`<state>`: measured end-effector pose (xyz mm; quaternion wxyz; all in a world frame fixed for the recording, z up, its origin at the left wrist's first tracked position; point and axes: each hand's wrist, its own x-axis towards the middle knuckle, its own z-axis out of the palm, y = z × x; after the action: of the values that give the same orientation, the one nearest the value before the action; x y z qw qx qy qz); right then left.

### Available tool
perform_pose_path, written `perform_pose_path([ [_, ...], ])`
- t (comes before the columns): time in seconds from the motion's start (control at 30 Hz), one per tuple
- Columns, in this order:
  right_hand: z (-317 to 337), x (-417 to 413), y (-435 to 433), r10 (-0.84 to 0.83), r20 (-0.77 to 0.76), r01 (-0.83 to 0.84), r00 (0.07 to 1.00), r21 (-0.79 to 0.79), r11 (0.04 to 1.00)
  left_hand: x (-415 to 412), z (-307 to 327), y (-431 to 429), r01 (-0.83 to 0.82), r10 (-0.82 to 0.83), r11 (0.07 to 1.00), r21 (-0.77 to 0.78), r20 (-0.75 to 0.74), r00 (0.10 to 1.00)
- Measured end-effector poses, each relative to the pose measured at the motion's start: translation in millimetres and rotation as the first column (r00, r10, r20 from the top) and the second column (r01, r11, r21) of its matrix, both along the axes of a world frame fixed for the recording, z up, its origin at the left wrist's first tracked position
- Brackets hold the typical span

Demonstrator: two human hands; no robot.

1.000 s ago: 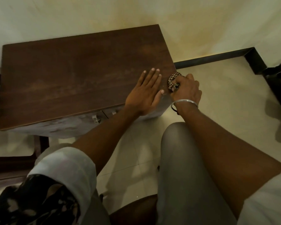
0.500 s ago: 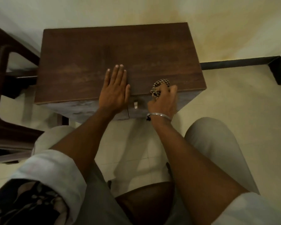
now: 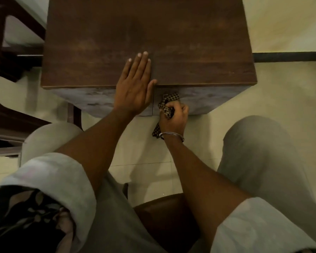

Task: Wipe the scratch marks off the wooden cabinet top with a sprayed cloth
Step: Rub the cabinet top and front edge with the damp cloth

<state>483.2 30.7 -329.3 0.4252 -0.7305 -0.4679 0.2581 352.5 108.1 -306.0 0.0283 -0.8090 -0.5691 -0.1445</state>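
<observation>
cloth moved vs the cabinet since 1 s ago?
Yes. The cloth in the right hand went left from the right corner of the cabinet top, down onto its front face.

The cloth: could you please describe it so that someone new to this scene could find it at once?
Start at the dark wooden cabinet that fills the upper middle. At its grey front face, just below the top's near edge, the right hand grips a bunched cloth. Small dark-and-tan checks set it apart from the plain wood around it.
</observation>
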Motion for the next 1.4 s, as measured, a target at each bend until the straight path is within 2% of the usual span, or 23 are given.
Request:
perform_pose_path([
  [0.1,-12,-11,8,-0.021,0.004,0.021,1.000,0.029,0.999,11,2,9,-0.240,0.233,0.971,0.012,0.181,0.955],
  [0.3,-30,-22,25,-0.106,0.001,0.106,0.994,0.089,0.990,19,-7,19,-0.331,0.325,0.941,0.062,0.098,0.941],
  [0.53,-45,-28,29,-0.174,-0.061,0.181,0.983,0.141,0.973,21,-9,19,-0.329,0.319,0.936,0.121,0.098,0.943],
  [0.7,-42,-27,29,-0.176,-0.110,0.190,0.978,0.133,0.973,17,-14,19,-0.289,0.243,0.933,0.216,0.215,0.946],
  [0.93,-35,-31,31,-0.165,-0.009,0.164,0.986,0.150,0.975,16,-15,18,-0.304,0.254,0.920,0.247,0.214,0.943],
  [1.0,-43,-28,30,-0.155,-0.046,0.160,0.987,0.164,0.973,17,-16,18,-0.300,0.245,0.920,0.251,0.228,0.942],
  [1.17,-55,-28,38,-0.237,-0.222,0.273,0.946,0.151,0.950,18,-17,20,-0.309,0.255,0.919,0.243,0.230,0.939],
  [1.4,-46,-26,44,-0.276,-0.215,0.306,0.937,0.119,0.945,19,-20,22,-0.302,0.245,0.915,0.266,0.227,0.942],
])
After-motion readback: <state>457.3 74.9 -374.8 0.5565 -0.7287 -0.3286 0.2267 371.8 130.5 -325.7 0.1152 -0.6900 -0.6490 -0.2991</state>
